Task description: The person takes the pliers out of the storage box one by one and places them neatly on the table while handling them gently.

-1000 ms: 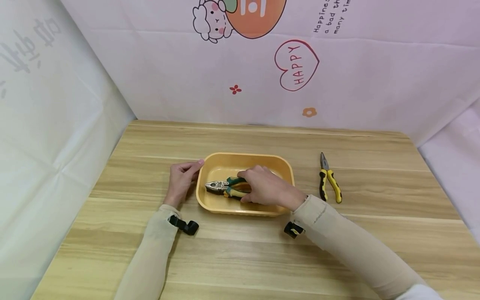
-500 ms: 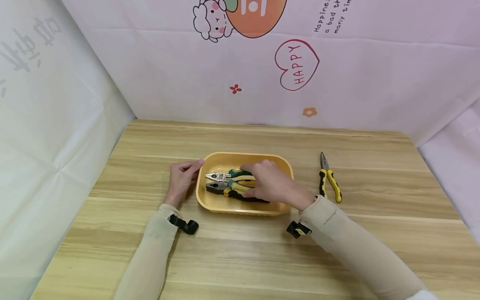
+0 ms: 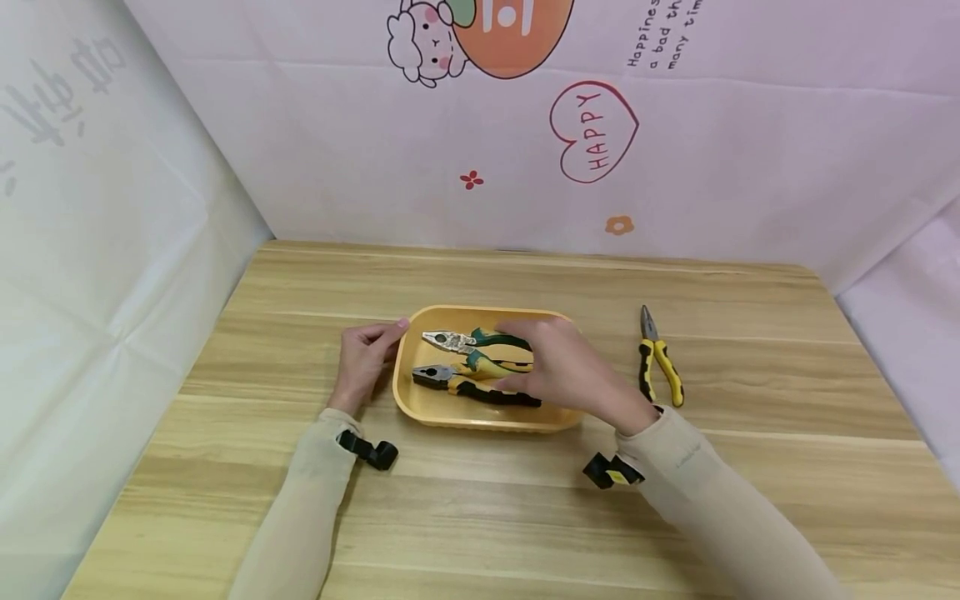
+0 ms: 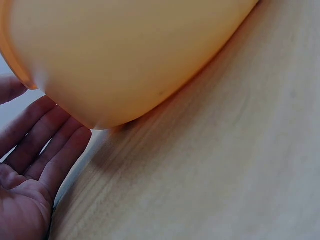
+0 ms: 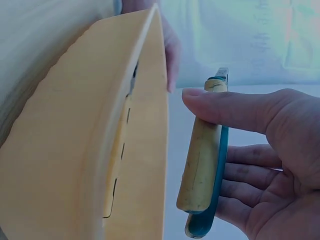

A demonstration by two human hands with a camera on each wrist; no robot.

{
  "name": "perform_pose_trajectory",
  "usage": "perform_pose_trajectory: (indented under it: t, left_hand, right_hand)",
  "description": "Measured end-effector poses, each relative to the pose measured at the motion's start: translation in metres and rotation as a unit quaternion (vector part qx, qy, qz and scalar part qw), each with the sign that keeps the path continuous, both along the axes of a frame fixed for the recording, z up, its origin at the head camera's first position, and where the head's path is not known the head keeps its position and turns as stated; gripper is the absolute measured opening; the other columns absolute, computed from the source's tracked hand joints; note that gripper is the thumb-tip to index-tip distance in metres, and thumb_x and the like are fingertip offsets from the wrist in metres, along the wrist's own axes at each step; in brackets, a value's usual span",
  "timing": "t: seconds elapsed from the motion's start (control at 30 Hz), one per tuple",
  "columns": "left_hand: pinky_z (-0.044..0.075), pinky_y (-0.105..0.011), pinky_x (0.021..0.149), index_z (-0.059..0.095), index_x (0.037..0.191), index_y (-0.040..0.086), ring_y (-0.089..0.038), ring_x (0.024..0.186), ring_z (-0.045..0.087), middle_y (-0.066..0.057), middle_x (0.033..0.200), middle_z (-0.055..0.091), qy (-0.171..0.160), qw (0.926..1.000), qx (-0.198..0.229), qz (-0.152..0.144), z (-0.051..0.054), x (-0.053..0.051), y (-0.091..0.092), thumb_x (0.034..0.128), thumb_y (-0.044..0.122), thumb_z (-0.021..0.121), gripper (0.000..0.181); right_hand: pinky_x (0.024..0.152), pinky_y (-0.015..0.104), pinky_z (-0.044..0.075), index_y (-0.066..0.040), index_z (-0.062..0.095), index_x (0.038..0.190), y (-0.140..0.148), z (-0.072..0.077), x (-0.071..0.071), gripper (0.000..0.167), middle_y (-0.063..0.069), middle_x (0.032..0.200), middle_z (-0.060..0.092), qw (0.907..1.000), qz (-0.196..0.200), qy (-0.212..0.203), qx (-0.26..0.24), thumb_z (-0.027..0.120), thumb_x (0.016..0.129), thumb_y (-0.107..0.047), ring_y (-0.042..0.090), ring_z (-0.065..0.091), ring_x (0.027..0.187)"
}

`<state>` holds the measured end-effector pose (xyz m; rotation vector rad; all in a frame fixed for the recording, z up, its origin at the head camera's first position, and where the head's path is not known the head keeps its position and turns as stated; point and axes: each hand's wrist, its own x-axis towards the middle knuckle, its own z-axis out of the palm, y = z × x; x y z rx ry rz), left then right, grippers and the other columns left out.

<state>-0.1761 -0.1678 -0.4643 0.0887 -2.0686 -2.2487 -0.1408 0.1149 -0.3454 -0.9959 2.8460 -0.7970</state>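
Observation:
My right hand (image 3: 573, 367) holds combination pliers with green and yellow handles (image 3: 491, 365), thumb on one side and fingers on the other. In the right wrist view the pliers' handles (image 5: 202, 172) show beside the tray wall; the hand hides part of the handles in the head view. Black-and-yellow combination pliers (image 3: 472, 387) lie inside the yellow tray (image 3: 487, 426), below the held pair, jaws pointing left. My left hand (image 3: 363, 362) is at the tray's left end, thumb touching the rim. Its fairly straight fingers (image 4: 65, 157) touch the outer wall in the left wrist view.
Needle-nose pliers (image 3: 659, 358) with yellow and black handles lie on the wooden table (image 3: 480, 517) right of the tray, handles spread. A printed white cloth (image 3: 375, 150) hangs behind the table, and another covers the left side.
My right hand has moved to the right and slightly away, shifting the green-and-yellow pliers off the black-and-yellow pair, which now shows more fully. The left hand and tray have stayed in place.

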Motion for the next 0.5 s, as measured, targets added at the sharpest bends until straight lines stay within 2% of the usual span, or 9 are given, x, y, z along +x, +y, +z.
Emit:
perform_pose_trajectory:
  t: [0.1,0.2,0.27,0.33,0.37,0.4,0.43,0.5]
  left_hand:
    - [0.064,-0.031,0.07,0.071,0.107,-0.016,-0.016,0.074,0.075,-0.01,0.093,0.077,0.001,1.0,-0.003,0.002,-0.001,0.0,0.0,0.0957,0.02,0.073,0.038]
    - [0.064,-0.031,0.07,0.07,0.106,-0.016,-0.016,0.074,0.075,-0.009,0.093,0.077,0.001,1.0,-0.003,0.003,-0.001,-0.001,-0.001,0.0957,0.02,0.073,0.038]
    - [0.064,-0.031,0.07,0.07,0.106,-0.016,-0.016,0.074,0.075,-0.009,0.093,0.077,0.001,1.0,-0.002,0.001,-0.001,-0.001,-0.001,0.0957,0.02,0.073,0.037]
    - [0.064,-0.031,0.069,0.071,0.106,-0.016,-0.016,0.074,0.075,-0.009,0.093,0.077,0.001,1.0,-0.002,0.001,-0.001,-0.001,0.0,0.0956,0.02,0.073,0.038]
    - [0.064,-0.031,0.069,0.071,0.106,-0.016,-0.016,0.074,0.075,-0.009,0.093,0.077,0.0,1.0,-0.003,0.001,-0.001,0.0,0.0,0.0956,0.02,0.074,0.038]
    - [0.064,-0.031,0.069,0.071,0.106,-0.016,-0.016,0.074,0.075,-0.009,0.093,0.077,0.0,1.0,-0.003,0.001,-0.001,0.0,0.0,0.0955,0.02,0.074,0.038]
    - [0.064,-0.031,0.069,0.071,0.106,-0.016,-0.016,0.074,0.075,-0.008,0.093,0.077,0.0,1.0,-0.004,0.001,-0.001,0.0,0.0,0.0955,0.02,0.074,0.038]
    - [0.064,-0.031,0.069,0.072,0.105,-0.015,-0.016,0.074,0.075,-0.008,0.092,0.077,0.001,1.0,-0.007,0.002,-0.001,0.001,0.0,0.0955,0.021,0.074,0.038]
  right_hand:
    - [0.094,0.048,0.057,0.002,0.066,0.129,0.005,0.001,0.004,0.065,0.015,0.123,0.07,0.9997,-0.012,-0.011,-0.021,0.093,0.076,-0.023,0.027,0.072,0.099]
    - [0.092,0.048,0.058,0.001,0.066,0.131,0.01,0.001,0.007,0.066,0.015,0.123,0.07,0.9991,-0.023,-0.016,-0.031,0.093,0.076,-0.024,0.019,0.071,0.087]
    - [0.087,0.045,0.058,-0.001,0.065,0.132,0.014,0.002,0.009,0.067,0.014,0.122,0.071,0.9986,-0.033,-0.022,-0.036,0.093,0.076,-0.024,0.011,0.064,0.067]
    - [0.081,0.04,0.057,-0.002,0.064,0.134,0.017,0.002,0.011,0.068,0.014,0.116,0.073,0.998,-0.041,-0.028,-0.04,0.092,0.076,-0.024,0.003,0.048,0.051]
    - [0.074,0.038,0.055,-0.003,0.063,0.135,0.019,0.003,0.012,0.068,0.013,0.106,0.075,0.9975,-0.047,-0.034,-0.041,0.092,0.077,-0.025,0.002,0.038,0.046]
    - [0.071,0.035,0.053,-0.003,0.063,0.136,0.021,0.003,0.013,0.068,0.014,0.105,0.074,0.9969,-0.051,-0.038,-0.045,0.091,0.078,-0.024,0.001,0.028,0.042]
    - [0.063,0.032,0.049,-0.003,0.062,0.137,0.023,0.004,0.014,0.069,0.013,0.092,0.075,0.9962,-0.058,-0.046,-0.047,0.091,0.078,-0.024,0.002,0.02,0.04]
    - [0.051,0.027,0.04,-0.004,0.062,0.138,0.027,0.003,0.017,0.068,0.009,0.066,0.066,0.9949,-0.068,-0.054,-0.05,0.09,0.079,-0.024,0.002,0.017,0.04]
